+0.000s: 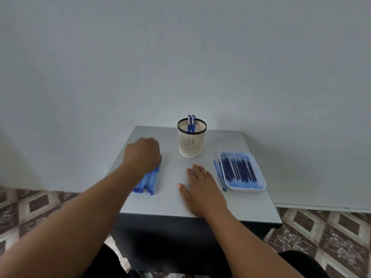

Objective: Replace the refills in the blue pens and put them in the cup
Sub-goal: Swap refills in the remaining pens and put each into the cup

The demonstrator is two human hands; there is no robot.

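Left hand (143,154): curled over my pile of blue pens (147,182); grip hidden, I cannot tell.
Right hand (201,188): flat, fingers spread, empty on table (251,205).
Cup (192,141): holds two pens.
Refills (240,170): in tray (261,184).

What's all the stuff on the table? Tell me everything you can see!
table: one, pale grey top, against the wall
cup: one, cream with a black rim, at the back middle of the table
pens in cup: two, blue, standing upright
pen pile: too bunched to count, blue, on the left side of the table under the left hand
tray: one, white, on the right side of the table
refills: many, dark blue, lying in the tray
loose refills: a few, blue, on the table just left of the tray
floor: brown and cream diamond tiles
left hand: curled over the far end of the pen pile
right hand: flat and open on the table, holding nothing
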